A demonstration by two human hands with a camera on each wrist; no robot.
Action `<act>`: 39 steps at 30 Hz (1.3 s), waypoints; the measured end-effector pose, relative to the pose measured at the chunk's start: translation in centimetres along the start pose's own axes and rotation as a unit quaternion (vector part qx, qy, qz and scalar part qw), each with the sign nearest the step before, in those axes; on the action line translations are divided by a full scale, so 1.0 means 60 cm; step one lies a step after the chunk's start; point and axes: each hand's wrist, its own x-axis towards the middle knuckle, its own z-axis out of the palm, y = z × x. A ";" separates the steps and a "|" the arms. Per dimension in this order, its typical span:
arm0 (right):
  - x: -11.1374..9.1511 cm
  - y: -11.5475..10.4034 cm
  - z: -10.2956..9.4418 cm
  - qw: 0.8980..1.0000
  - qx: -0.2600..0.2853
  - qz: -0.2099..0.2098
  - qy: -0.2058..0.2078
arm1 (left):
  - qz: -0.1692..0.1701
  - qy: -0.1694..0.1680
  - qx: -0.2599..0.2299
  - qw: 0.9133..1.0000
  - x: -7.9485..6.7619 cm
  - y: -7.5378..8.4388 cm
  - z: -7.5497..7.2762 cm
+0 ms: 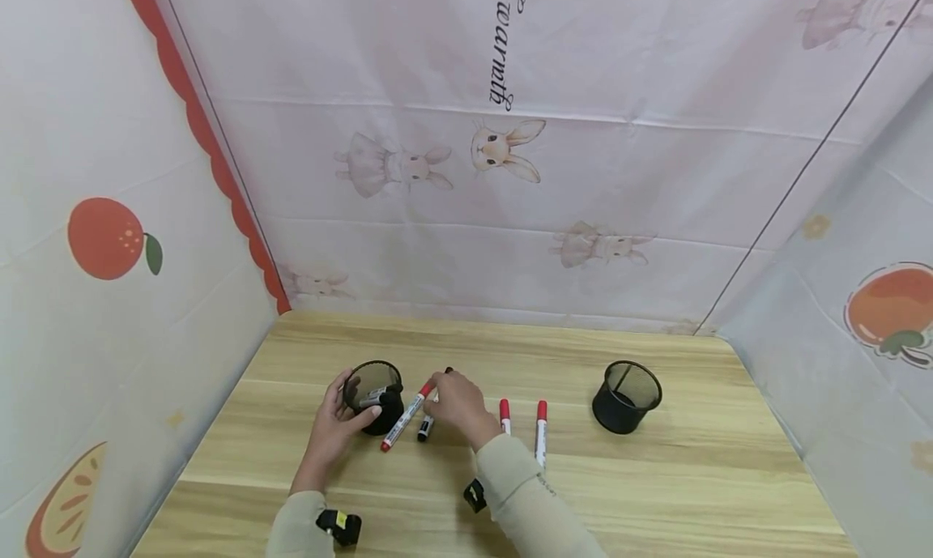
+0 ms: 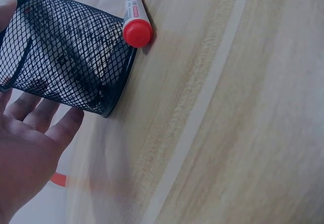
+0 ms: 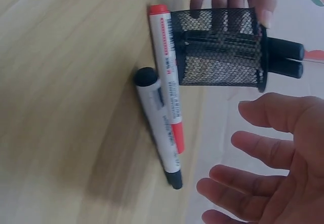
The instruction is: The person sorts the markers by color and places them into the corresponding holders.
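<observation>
Right wrist frame, lower right: the empty right hand [image 3: 278,160] parts its fingers beside a slanting black-capped marker [image 3: 161,127]; left hand [image 1: 337,428] grips mesh cup [image 3: 220,73].

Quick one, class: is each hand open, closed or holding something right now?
Left hand: holding the left mesh cup.
Right hand: open, holding nothing, near the black-capped marker.

Tabletop [image 1: 700,485]: light, streaked wood grain
Back cloth [image 1: 656,177]: pale pink, with sideways rabbits [image 1: 492,147] and the word "warmth" [image 1: 500,66]
Left cloth [image 1: 80,355]: whitish, red scalloped border [image 1: 202,133], round red fruit [image 1: 102,239], fruit slice [image 1: 69,501]
Right cloth [image 1: 816,315]: pale, an orange fruit [image 1: 892,303]
</observation>
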 end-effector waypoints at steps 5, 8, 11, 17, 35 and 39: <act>0.001 0.006 0.010 1.000 0.011 0.028 -0.009 | -0.007 -0.002 0.002 1.000 0.000 0.001 -0.001; 0.004 0.011 0.018 0.999 0.010 0.042 -0.006 | -0.009 -0.002 0.001 1.000 0.000 0.002 -0.001; 0.006 0.016 0.025 0.998 0.008 0.057 -0.006 | -0.012 -0.001 0.000 1.000 -0.002 0.002 0.000; 0.009 0.024 0.039 0.997 0.007 0.073 -0.010 | -0.007 0.000 -0.008 1.000 -0.004 0.002 0.002; 0.027 0.042 0.069 0.997 0.000 0.081 0.004 | -0.005 0.000 -0.006 1.000 0.000 -0.002 -0.003; 0.030 0.043 0.071 0.996 0.013 0.088 0.020 | 0.001 -0.004 -0.004 1.000 0.000 0.000 -0.003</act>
